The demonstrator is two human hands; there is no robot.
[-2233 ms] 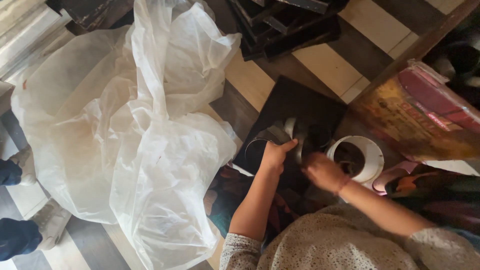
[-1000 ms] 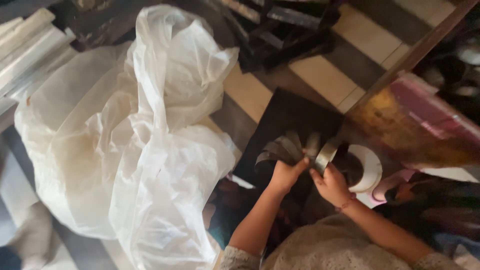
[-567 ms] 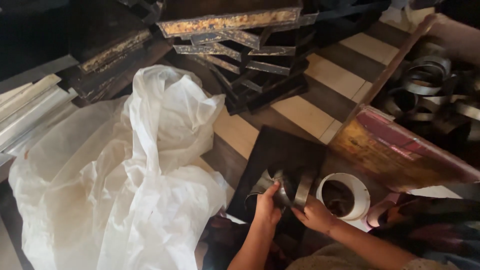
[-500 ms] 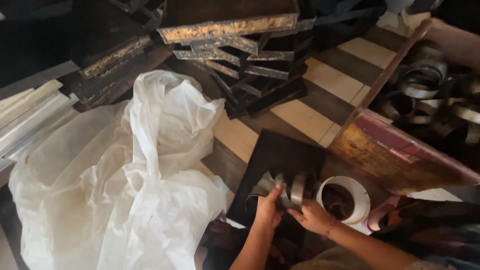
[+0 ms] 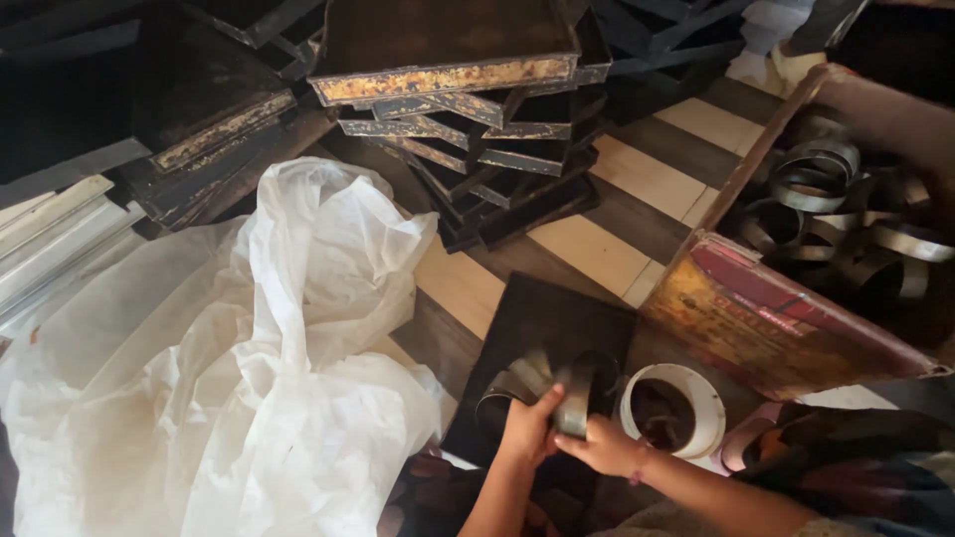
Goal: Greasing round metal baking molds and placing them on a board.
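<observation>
rings [image 5: 557,383]: dull grey metal bands on black tray [image 5: 542,328] | left hand [image 5: 527,428], right hand [image 5: 602,447]: both clamped on rings | change: view tilted up, tray stack now visible

Both forearms [image 5: 696,492] cut off at bottom edge — white bag [image 5: 199,398] too

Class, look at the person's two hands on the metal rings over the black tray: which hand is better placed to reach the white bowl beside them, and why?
Probably the right hand. It lies next to the white bowl, with nothing between them. The left hand sits on the far side, gripping the metal rings over the black tray, and would have to cross over.
</observation>
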